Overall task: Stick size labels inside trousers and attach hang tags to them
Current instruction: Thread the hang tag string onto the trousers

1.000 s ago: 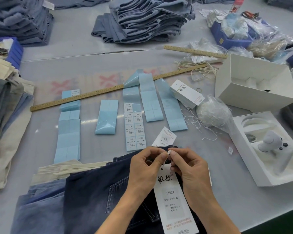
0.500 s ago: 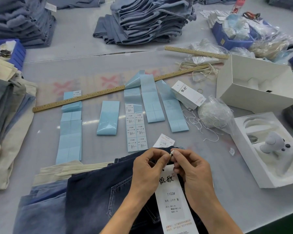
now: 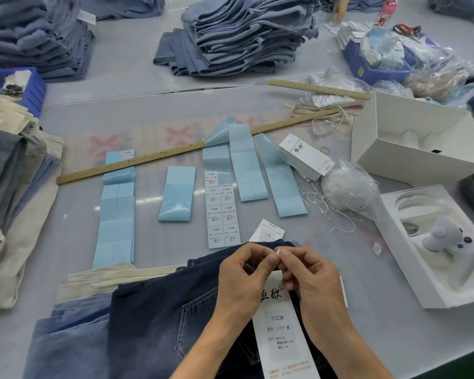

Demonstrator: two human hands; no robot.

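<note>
Dark blue trousers [image 3: 159,310] lie at the near edge of the table. A long white hang tag [image 3: 281,329] printed "1103# M" lies on them. Above its top end my left hand [image 3: 241,280] and my right hand [image 3: 309,277] meet, both pinching a small white fastener piece [image 3: 278,252] between fingertips. A second white tag [image 3: 267,231] pokes out behind the waistband. The sheet of printed size labels [image 3: 222,212] lies just beyond the trousers, among several blue backing strips [image 3: 115,214].
A stack of hang tags [image 3: 307,157] and a bag of white strings [image 3: 348,187] sit right of the strips. Two wooden rulers [image 3: 175,154], white boxes [image 3: 416,140] and a white device [image 3: 446,236] on the right. Folded trouser piles [image 3: 244,34] behind and at left.
Both hands stay pinched together at the tag's top; they have shifted slightly. The tag and trousers lie as before.
</note>
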